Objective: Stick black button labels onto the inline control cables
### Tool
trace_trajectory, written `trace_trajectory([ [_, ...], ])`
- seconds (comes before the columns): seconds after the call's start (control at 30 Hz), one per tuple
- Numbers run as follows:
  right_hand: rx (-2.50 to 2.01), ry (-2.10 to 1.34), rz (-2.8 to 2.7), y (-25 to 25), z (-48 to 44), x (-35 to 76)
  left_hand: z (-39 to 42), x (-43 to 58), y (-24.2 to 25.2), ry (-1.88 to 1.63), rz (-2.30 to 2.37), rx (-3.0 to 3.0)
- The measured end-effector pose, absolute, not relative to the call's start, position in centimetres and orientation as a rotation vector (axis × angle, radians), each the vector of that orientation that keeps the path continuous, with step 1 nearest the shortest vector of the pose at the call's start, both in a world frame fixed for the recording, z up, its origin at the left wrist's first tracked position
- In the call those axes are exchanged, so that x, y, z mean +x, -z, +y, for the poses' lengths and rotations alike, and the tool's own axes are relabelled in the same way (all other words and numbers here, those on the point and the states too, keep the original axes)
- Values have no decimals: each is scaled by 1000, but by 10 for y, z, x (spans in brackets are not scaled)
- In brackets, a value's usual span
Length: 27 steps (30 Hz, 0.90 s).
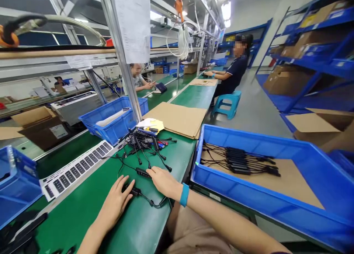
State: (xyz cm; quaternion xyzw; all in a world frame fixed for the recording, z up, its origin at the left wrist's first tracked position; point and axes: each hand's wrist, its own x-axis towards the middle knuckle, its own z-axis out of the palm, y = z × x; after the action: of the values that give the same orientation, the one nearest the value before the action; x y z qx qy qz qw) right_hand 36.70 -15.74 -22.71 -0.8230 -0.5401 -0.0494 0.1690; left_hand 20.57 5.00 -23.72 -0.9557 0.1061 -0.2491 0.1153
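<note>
A: Where is the cable that the hands work on?

B: The black cable (141, 195) lies on the green table (143, 228), close to the front edge. The left hand (116, 202) rests flat on it, fingers together and laid over a small black block; it presses more than it grips. The right hand (164, 181) is also flat, fingers spread a little, touching the next block (143, 172) of the cable. Neither hand closes around anything.

A: What can go wrong?

B: I think the cable can catch in the pile of cables (145, 145) just behind and pull some of them along. Its loop also hangs near the table edge and could slip off.

A: What is around?

B: To the right a blue tray (276, 213) holds finished cables (243, 162) in a row. To the left is a sheet of labels (74, 169).

A: Can you read any writing?

B: No, the labels are too small to read.
</note>
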Motion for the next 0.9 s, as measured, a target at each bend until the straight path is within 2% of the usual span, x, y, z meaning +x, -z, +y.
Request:
trace_trajectory([
  [0.2,-2157,70,-1715,216,-163,397,30,187,235,495,-21,-3066],
  [0.33,-1914,-171,-1765,223,-159,397,12,206,229,532,-366,-3324],
  [0.43,-1819,-347,-1820,217,-152,398,11,225,223,510,-429,-3354],
  [0.53,-2030,-219,-1813,199,-129,415,18,237,218,427,-358,-3355],
  [0.67,-2357,102,-1486,182,-81,451,28,243,223,600,-197,-3521],
  [0.9,-2480,239,-1454,177,-69,467,31,240,235,663,-200,-3643],
])
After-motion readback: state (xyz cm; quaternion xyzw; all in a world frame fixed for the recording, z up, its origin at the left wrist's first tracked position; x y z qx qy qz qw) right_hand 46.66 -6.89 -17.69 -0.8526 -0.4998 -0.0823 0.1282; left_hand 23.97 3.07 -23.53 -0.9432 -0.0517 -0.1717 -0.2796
